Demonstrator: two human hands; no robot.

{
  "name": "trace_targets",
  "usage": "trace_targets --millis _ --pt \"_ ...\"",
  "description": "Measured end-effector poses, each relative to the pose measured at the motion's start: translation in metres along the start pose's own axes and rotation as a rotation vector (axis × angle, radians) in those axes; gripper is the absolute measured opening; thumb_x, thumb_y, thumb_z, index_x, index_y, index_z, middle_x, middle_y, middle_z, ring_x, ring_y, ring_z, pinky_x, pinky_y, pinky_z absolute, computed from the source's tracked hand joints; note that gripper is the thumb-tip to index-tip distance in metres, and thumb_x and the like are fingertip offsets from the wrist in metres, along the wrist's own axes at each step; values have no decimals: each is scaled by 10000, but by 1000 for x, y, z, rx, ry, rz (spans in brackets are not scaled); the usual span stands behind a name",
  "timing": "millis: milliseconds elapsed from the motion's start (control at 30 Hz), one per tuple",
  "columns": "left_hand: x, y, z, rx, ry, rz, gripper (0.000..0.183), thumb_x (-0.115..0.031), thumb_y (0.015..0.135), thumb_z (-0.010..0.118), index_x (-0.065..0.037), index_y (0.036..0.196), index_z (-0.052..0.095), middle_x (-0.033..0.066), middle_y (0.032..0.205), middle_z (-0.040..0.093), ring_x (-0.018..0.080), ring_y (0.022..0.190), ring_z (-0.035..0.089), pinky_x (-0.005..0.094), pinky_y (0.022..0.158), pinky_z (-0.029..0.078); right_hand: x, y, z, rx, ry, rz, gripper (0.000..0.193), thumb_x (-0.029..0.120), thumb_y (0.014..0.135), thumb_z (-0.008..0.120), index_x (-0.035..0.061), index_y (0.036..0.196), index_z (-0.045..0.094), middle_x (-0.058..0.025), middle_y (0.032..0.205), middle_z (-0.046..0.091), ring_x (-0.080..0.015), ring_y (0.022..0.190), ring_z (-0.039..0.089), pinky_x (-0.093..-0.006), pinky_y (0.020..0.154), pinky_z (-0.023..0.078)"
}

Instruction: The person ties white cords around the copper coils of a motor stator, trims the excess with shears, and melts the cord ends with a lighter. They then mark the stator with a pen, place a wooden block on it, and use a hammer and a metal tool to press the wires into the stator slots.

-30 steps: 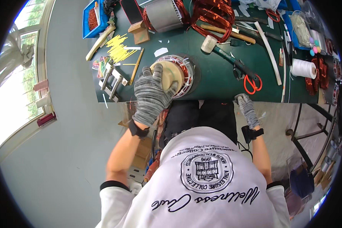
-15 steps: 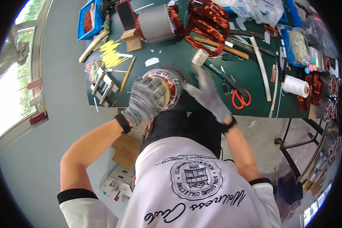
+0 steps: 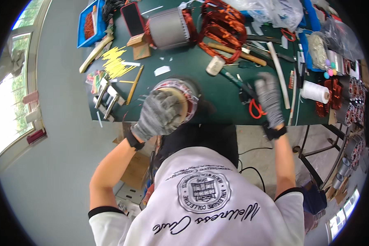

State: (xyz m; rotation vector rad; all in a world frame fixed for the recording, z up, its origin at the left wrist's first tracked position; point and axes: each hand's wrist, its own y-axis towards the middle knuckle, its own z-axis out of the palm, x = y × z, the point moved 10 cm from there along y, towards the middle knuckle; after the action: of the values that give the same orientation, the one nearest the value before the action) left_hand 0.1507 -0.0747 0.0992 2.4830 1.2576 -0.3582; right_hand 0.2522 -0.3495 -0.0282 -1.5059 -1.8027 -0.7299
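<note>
Workbench point(image 3: 229, 111), dark green, beneath both hands. Left hand point(image 3: 159, 115), grey-gloved: fingers curled over tan round block point(image 3: 183, 101); whether clasping or merely resting, cannot tell. Right hand point(image 3: 269, 98), likewise gloved: well apart from left, motion-blurred, fingers outstretched, loosely open over workbench. Wound stator point(image 3: 192, 99): near workbench's front edge; ring-shaped, reddish copper windings, pale lacing around rim. Tan round block: smooth, set against stator's end, partly hidden under left hand. Scissors point(image 3: 251, 110): red-handled, just beside right hand.

A tan round disc point(image 3: 184, 102) is partly covered by the grey-gloved left hand point(image 3: 158, 115); red-handled scissors point(image 3: 251, 110) are partly hidden by the blurred grey-gloved right hand point(image 3: 269, 98).
</note>
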Motion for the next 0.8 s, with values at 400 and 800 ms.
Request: trace_targets --millis 400,800 --pt "-13 43 57 405 -3 -163 489 -392 682 680 -106 1070 596 107 1191 496 282 1092 469 435 931 363 -186 -16 -56 -137 -975 -212 381 170 817 612 25 1158 524 -98 905 589 -198 759 563 -303 679 465" --pt "-6 -4 26 74 35 -51 324 -314 574 685 -179 869 681 33 995 608 282 947 563 494 778 447 86 -22 95 626 66 -120 362 295 913 469 40 1165 520 -176 976 604 -308 846 595 -357 735 471"
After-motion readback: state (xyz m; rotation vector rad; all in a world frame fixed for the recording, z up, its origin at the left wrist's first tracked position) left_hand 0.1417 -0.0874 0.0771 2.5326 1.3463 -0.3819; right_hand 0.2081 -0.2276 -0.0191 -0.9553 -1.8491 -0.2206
